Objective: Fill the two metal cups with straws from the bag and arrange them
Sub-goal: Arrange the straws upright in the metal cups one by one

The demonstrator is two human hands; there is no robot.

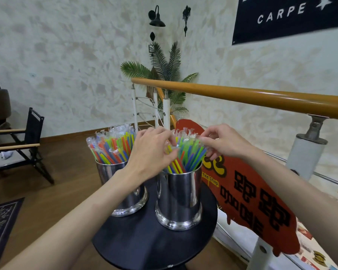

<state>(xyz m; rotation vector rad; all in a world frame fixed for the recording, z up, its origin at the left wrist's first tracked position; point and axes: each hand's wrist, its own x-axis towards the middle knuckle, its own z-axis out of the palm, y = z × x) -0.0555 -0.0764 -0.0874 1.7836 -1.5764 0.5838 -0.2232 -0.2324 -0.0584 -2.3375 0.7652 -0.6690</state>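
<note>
Black round table (137,248) on a wood floor (66,158), tucked right by a stair railing (261,97) with a red coffee shop sign (248,199) hanging off it, folding chair (25,145) off to the side. Two shiny metal cups sit close together on it: the left cup (131,199) packed with wrapped colourful straws (113,147), the right cup (179,197) holding a looser bunch (185,154). Both hands are up at that bunch's tops. Left hand (150,151) has fingers curled in, pinching wrapper ends; right hand (222,141) pinches them from the other side.
</note>
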